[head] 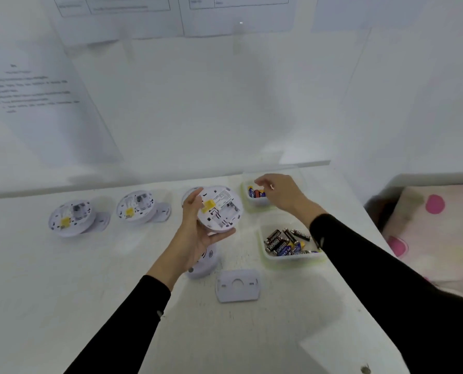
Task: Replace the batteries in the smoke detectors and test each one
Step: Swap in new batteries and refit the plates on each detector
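While firm in left hand (195, 238), detector (221, 209) above table (90, 279); right hand (281, 194) slack over rear-edge tub (257, 203).

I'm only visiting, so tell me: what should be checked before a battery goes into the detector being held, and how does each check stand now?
1. Detector held steady: the left hand grips the smoke detector by its rim, back facing up: ok.
2. Battery bay open and empty: ok.
3. Batteries at hand: some lie in the far tub: ok.
4. Battery picked up: the right hand hovers over that tub, with nothing seen in it: not ok.
5. Polarity marks in the bay readable: too blurred, cannot tell.
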`<action>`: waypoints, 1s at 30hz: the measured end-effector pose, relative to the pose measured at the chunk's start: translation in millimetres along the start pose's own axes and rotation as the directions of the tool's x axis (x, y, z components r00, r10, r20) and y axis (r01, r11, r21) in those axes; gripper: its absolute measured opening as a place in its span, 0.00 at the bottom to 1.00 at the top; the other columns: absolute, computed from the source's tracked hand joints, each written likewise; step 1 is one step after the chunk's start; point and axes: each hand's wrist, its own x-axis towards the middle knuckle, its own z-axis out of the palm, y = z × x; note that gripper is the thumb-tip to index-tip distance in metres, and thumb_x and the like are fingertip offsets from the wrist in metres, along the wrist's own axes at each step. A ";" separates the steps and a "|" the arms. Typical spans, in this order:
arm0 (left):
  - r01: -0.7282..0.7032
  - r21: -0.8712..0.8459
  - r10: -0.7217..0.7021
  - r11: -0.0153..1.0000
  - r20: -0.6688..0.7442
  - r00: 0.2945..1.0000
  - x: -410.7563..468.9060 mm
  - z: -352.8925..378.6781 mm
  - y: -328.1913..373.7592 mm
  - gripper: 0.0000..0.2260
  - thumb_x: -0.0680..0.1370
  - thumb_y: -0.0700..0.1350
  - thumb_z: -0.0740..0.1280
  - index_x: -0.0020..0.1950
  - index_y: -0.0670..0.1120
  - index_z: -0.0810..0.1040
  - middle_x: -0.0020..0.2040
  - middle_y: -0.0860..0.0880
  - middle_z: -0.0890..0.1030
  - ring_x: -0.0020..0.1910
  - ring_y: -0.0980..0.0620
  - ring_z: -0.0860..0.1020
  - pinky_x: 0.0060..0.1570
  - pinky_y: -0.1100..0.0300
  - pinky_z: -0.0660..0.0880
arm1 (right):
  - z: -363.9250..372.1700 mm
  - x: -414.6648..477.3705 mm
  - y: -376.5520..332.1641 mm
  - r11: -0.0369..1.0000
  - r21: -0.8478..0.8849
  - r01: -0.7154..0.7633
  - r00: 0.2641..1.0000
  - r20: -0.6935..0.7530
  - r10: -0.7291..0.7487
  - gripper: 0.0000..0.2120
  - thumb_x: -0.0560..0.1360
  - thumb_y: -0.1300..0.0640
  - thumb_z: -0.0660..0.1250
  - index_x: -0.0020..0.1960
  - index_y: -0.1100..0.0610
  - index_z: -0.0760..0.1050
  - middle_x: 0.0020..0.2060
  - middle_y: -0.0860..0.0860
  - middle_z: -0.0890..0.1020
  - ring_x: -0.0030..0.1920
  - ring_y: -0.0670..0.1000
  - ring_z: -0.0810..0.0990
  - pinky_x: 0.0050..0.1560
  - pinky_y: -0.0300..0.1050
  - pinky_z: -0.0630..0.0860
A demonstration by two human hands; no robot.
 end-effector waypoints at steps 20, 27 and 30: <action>0.002 -0.203 -0.010 0.979 -0.037 0.999 6.1 8.2 2.7 0.11 0.85 0.51 0.54 0.64 0.53 0.72 0.67 0.44 0.78 0.60 0.38 0.81 0.54 0.34 0.78 | 19.5 53.1 0.7 0.990 0.061 -0.124 0.992 -0.013 0.125 0.04 0.74 0.60 0.69 0.48 0.58 0.79 0.44 0.50 0.81 0.48 0.51 0.77 0.49 0.37 0.71; -0.060 -0.281 0.030 0.958 -0.109 0.994 8.4 10.5 1.1 0.17 0.85 0.51 0.56 0.74 0.53 0.68 0.69 0.42 0.76 0.63 0.37 0.79 0.56 0.35 0.77 | -12.4 -27.4 -54.7 0.758 0.641 0.120 0.956 -0.281 0.086 0.10 0.71 0.59 0.75 0.50 0.62 0.81 0.39 0.55 0.84 0.36 0.47 0.82 0.37 0.37 0.79; -0.088 -0.262 0.053 0.961 -0.136 0.989 10.6 19.5 -2.1 0.17 0.85 0.51 0.55 0.74 0.53 0.68 0.69 0.41 0.76 0.61 0.37 0.80 0.57 0.34 0.76 | -2.1 -61.0 -66.0 0.769 0.611 0.186 0.962 -0.272 -0.017 0.10 0.69 0.58 0.76 0.49 0.58 0.80 0.39 0.52 0.85 0.36 0.47 0.83 0.40 0.38 0.79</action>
